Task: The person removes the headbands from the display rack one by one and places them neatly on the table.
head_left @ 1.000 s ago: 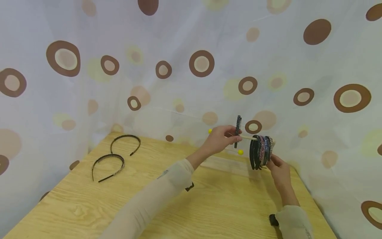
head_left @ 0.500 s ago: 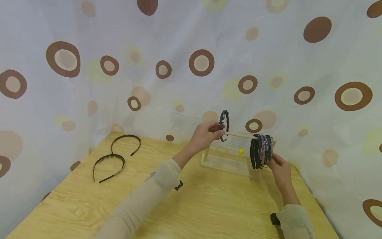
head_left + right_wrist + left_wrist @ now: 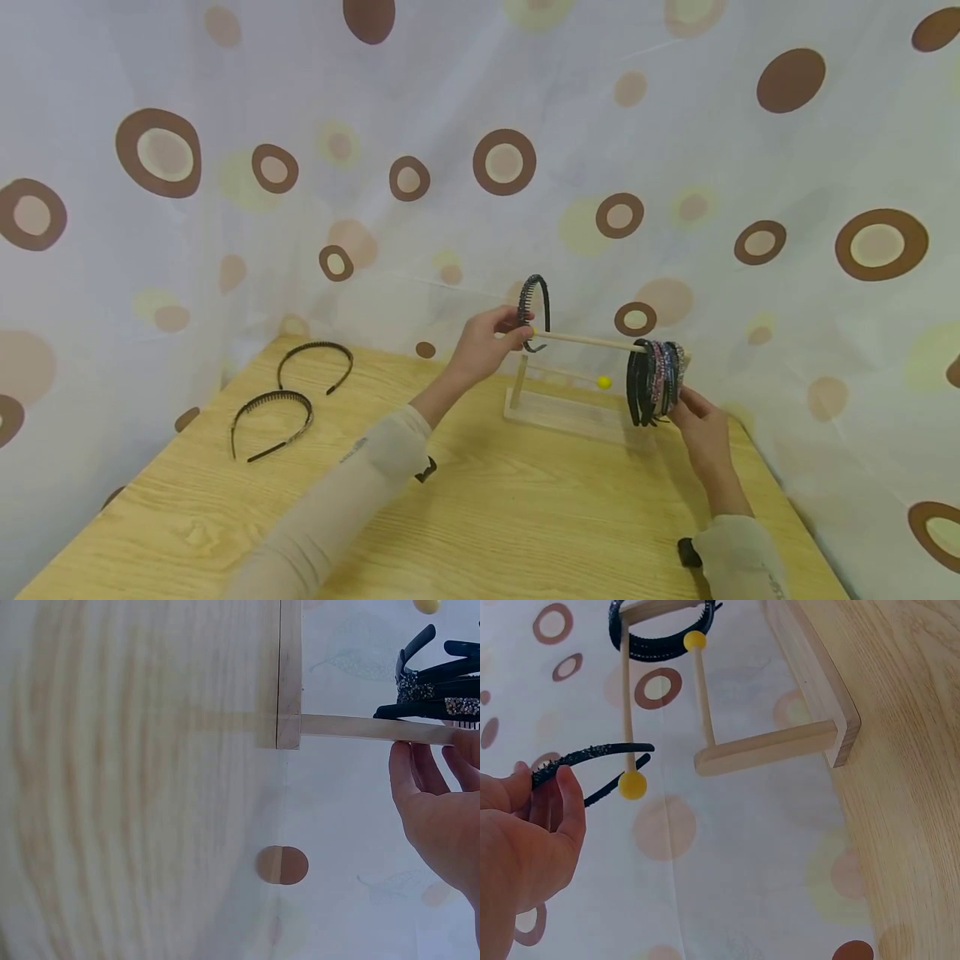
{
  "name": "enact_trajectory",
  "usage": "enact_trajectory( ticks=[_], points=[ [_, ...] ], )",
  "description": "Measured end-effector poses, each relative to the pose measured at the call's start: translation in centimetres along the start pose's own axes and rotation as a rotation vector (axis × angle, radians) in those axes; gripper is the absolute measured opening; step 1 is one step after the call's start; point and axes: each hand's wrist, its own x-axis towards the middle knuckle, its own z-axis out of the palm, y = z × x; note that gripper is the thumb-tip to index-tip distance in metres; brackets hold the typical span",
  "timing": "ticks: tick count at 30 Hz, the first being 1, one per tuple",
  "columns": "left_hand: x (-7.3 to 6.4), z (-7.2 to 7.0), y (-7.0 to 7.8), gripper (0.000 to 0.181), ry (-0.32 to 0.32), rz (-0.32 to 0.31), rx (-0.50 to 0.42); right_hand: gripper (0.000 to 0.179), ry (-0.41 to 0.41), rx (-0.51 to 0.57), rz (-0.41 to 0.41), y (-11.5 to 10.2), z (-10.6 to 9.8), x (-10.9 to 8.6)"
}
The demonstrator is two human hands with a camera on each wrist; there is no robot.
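My left hand point(image 3: 483, 346) pinches a black toothed headband point(image 3: 547, 302) at the left end of the stand's upper rod point(image 3: 588, 339). In the left wrist view, the headband's two free ends lie close to the rod, just by its yellow ball point(image 3: 632, 785). Several headbands point(image 3: 643, 383), black, pink and sparkly, hang bunched at the rod's right end. My right hand point(image 3: 705, 433) holds the wooden upright point(image 3: 345, 727) of the stand below that bunch, its fingers bent against the wood in the right wrist view.
Two more dark headbands lie on the left of the wooden table point(image 3: 480, 533), one farther back point(image 3: 315, 341) and one nearer point(image 3: 272, 394). The stand's base point(image 3: 577, 417) rests near the back edge, and a lower rod ends in another yellow ball point(image 3: 604, 382). A dotted curtain point(image 3: 450, 83) hangs behind.
My left hand has slid the toothed headband leftward along the upper rod, from near the bunch to the rod's yellow-ball end. The right hand has stayed on the stand.
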Motion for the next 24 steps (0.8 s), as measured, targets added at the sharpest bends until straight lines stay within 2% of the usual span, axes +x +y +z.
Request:
enact_trajectory(
  ticks=[10, 18, 24],
  points=[
    [-0.2, -2.2, -0.9, 0.025, 0.035, -0.009, 0.012, 0.073, 0.003, -0.004, -0.001, -0.1, 0.2, -0.2],
    [-0.5, -4.2, -1.0, 0.027, 0.043, -0.041, 0.048, 0.072, 0.0, -0.017, 0.006, -0.1, 0.2, 0.0],
    [-0.5, -5.8, -1.6, 0.026, 0.042, -0.054, 0.08, 0.073, -0.011, -0.016, 0.003, 0.0, 0.1, 0.1]
  ],
)
